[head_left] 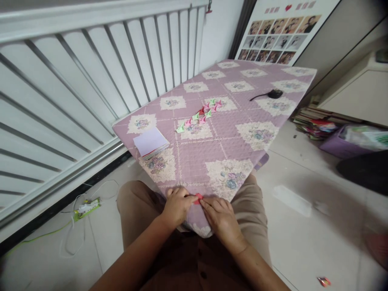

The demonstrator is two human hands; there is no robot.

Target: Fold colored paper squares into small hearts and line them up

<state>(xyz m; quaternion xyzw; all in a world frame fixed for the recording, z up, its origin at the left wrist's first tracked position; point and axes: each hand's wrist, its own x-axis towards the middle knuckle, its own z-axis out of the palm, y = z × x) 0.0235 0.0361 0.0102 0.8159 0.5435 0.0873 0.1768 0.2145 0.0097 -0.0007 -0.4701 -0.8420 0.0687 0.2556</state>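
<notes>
Close to the near corner of the table, a small piece of red folded paper [198, 197] lies flat on the cloth. My left hand [176, 206] is at its left side, fingers curled and thumb pressed on it. From the right, the fingertips of my right hand [221, 216] pinch down on the same paper. Farther up the table, several small folded paper shapes [202, 120] in green, pink and red form two slanting rows. A stack of square paper sheets [150, 141], pale lilac on top, rests at the left edge.
A floral purple tablecloth [200, 153] covers the table. Toward the far right lies a black object with a thin curved tail [274, 93]. A white radiator [127, 60] runs along the left. On the floor are a power strip [87, 207] and a purple bin [342, 143].
</notes>
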